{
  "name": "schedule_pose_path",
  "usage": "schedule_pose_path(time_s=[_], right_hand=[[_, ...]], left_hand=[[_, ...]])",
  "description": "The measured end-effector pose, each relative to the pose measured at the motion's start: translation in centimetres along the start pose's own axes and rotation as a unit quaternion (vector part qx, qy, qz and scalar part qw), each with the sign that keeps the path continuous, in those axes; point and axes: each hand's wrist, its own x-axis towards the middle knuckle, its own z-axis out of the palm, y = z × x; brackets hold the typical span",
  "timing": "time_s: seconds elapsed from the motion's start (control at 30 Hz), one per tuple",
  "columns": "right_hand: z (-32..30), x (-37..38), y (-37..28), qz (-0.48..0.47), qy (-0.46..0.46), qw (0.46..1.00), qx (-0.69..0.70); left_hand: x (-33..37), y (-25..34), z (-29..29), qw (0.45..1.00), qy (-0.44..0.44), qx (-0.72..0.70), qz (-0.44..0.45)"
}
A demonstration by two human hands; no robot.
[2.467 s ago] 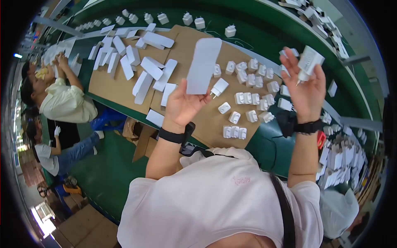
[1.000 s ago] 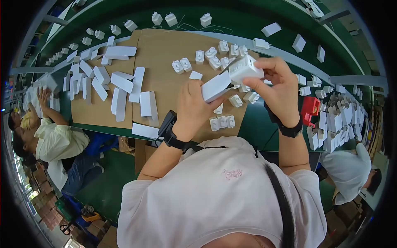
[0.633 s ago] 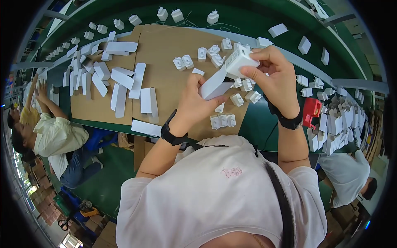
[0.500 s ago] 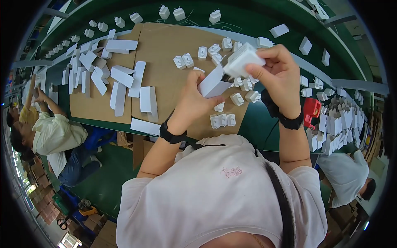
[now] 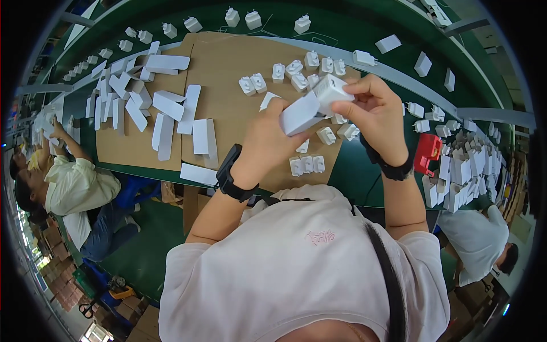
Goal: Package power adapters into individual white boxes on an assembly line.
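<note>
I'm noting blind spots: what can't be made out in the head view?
Head view:
Inside the box: hidden by its walls and the charger.
Charger end toward the box: hidden by the box.
Most fingertips of the left hand: hidden by hand and box.
Upper-left chargers: too small for detail.

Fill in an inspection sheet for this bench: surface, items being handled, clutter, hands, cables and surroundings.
Surface: brown cardboard sheet on a green table.
Items handled: white carton and white plug adapter, meeting at the carton's end; how far in, cannot tell.
Clutter: loose cartons at left; loose plug adapters around centre; red object, kind unclear, beside a pile of cartons at right.
Hands: left hand grips the carton; right hand pinches the adapter.
Cables: thin pale cord beyond the cardboard; thin dark cable below the right hand in the picture.
Surroundings: co-workers at left and right.
</note>
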Motion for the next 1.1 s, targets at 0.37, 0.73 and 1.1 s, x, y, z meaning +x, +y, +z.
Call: schedule_pose_path(time_s=[0.37,0.73,1.1], right_hand=[[-1.6,2.3,0.7,-0.107,-0.041,0.98,-0.16],[0.6,3.0,3.4,-0.009,-0.089,0.992,0.089],[-14.3,21.3,13.9,0.145,0.086,0.971,-0.167]], left_hand=[[1.6,-1.6,-0.3,0.993,-0.059,-0.096,-0.025],[3.8,-2.2,1.3,0.966,0.008,-0.256,-0.017],[0.2,-14.1,-5.4,0.925,0.229,0.294,-0.078]])
